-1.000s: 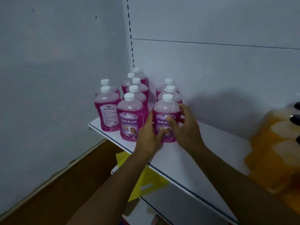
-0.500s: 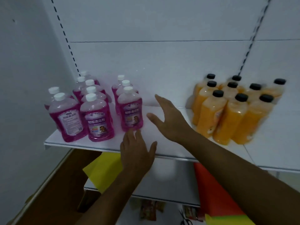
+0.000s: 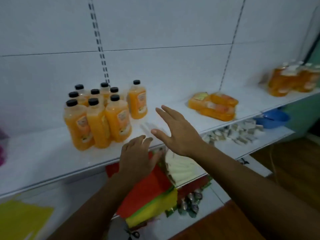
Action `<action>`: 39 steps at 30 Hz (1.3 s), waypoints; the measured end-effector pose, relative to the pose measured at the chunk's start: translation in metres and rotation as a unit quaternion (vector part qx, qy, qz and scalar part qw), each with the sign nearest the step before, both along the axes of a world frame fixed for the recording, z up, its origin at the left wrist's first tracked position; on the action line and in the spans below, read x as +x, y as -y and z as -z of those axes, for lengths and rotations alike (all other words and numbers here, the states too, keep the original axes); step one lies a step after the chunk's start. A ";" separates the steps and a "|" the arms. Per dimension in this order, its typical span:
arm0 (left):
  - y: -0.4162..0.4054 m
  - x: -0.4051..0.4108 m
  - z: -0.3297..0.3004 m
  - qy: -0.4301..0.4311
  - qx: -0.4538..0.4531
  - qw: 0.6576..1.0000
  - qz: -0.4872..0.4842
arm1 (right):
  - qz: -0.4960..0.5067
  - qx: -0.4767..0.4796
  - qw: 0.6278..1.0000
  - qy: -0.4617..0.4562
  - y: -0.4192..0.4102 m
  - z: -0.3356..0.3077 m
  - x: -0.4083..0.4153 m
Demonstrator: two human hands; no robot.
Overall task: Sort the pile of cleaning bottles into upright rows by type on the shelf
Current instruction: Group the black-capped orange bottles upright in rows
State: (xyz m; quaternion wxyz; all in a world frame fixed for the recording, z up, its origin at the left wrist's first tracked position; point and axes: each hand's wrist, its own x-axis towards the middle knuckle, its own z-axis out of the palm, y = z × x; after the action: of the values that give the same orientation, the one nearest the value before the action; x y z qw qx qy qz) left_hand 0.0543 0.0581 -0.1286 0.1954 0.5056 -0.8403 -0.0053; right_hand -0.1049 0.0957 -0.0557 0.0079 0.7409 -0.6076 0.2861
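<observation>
Neither hand holds anything: the right hand [image 3: 178, 130] hovers over the white shelf [image 3: 43, 158] with fingers straight and spread, and the left hand [image 3: 136, 158] lies just below and left of it at the shelf's front edge, palm down, fingers relaxed.

Beyond both hands the shelf board runs smooth and glossy across the view. Up and left of the left hand stands a cluster of orange bottles [image 3: 97, 118], upright, long axes vertical, black round caps on top, bodies of clear plastic with pale labels. One single orange bottle [image 3: 137, 101] stands upright just right of that cluster, apart from it, up and left of the right hand.

Right of the right hand and farther back, lying orange bottles [image 3: 214, 106] rest on their sides touching one another, long axes roughly along the shelf. Far right, a blurred group of orange bottles [image 3: 292, 78] sits on the shelf; how they stand cannot be told.

Under the hands, a lower shelf carries red and yellow sheets [image 3: 149, 194]. A blue bowl [image 3: 271, 118] sits to the right; its contents cannot be made out.
</observation>
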 end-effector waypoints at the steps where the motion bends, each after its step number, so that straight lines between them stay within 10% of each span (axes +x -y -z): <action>1: -0.002 -0.025 -0.002 -0.006 0.000 1.000 0.015 | 0.015 0.005 1.000 0.001 -0.008 0.001 -0.027; 23: 0.144 -0.315 0.005 -0.047 0.079 0.994 0.064 | 0.150 0.148 0.977 0.042 0.087 0.054 -0.332; 39: 0.138 -0.366 0.008 -0.072 0.038 0.996 0.019 | 0.030 0.180 0.971 0.152 0.115 0.046 -0.396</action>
State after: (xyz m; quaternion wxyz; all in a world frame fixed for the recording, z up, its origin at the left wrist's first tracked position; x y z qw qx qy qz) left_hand -0.3115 -0.0801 -0.1369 0.2362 0.4947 -0.8327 -0.0777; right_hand -0.5011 -0.0192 -0.1017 -0.2092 0.6593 -0.6654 0.2807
